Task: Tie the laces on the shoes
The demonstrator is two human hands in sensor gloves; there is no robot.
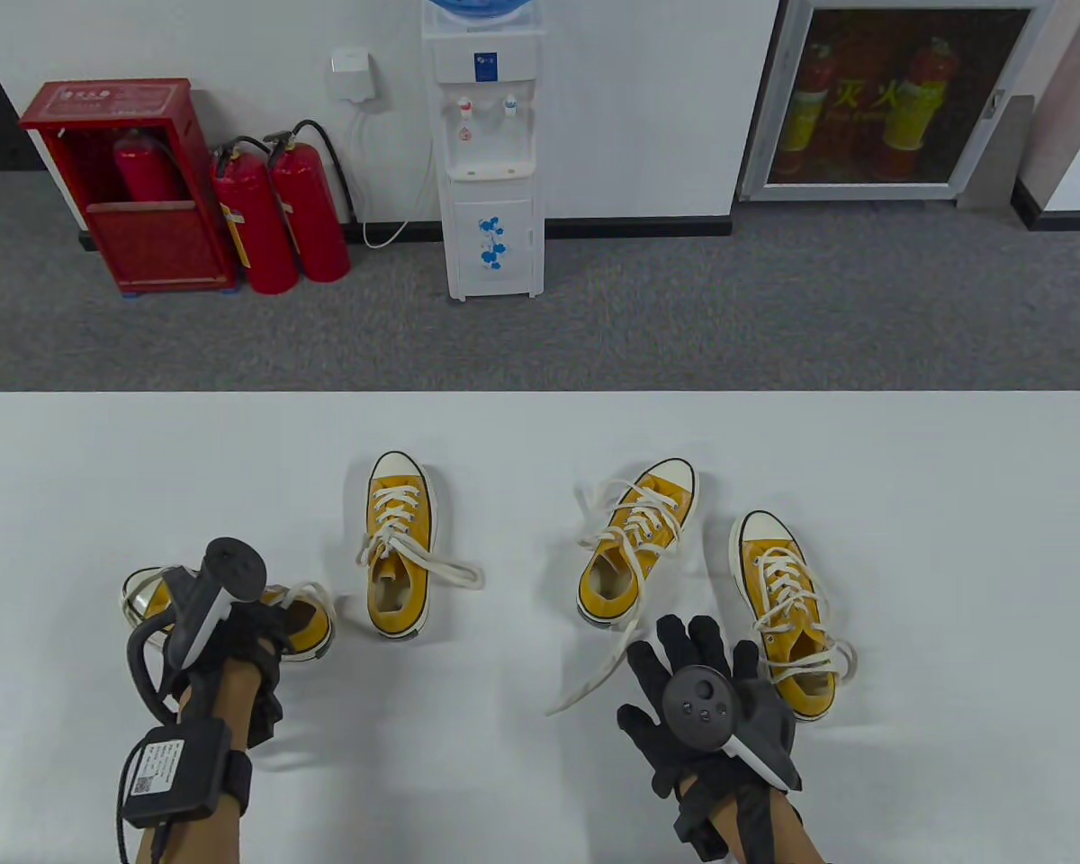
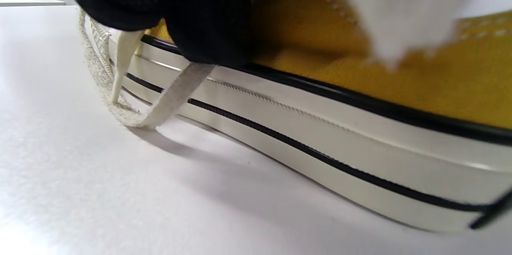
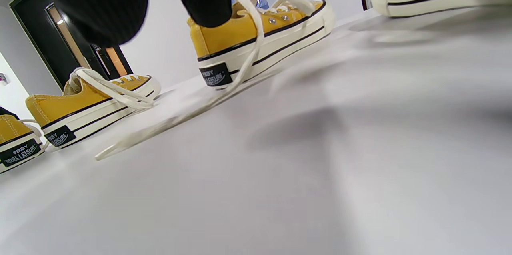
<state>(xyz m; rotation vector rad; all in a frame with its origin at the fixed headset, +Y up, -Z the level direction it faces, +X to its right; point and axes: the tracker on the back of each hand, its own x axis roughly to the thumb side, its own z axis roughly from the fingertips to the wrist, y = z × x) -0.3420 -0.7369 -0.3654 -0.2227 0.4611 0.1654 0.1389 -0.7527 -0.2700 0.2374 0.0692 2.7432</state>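
I see four yellow shoes on the white table [image 1: 540, 792]. My left hand [image 1: 234, 639] rests on the far-left shoe [image 1: 310, 625], which lies sideways w/ its toe to the left; in the left wrist view black fingers [image 2: 208, 27] press on the upper and a lace [image 2: 176, 91] hangs under them, but I cannot tell if they pinch it. The second shoe [image 1: 400, 544] stands apart, lace loose. My right hand [image 1: 697, 697] hovers w/ fingers spread wide, holding nothing, between the third shoe [image 1: 634, 549] and the far-right shoe [image 1: 783, 612]. A long loose lace [image 1: 594, 675] from the third shoe runs over the table just beside my right fingers.
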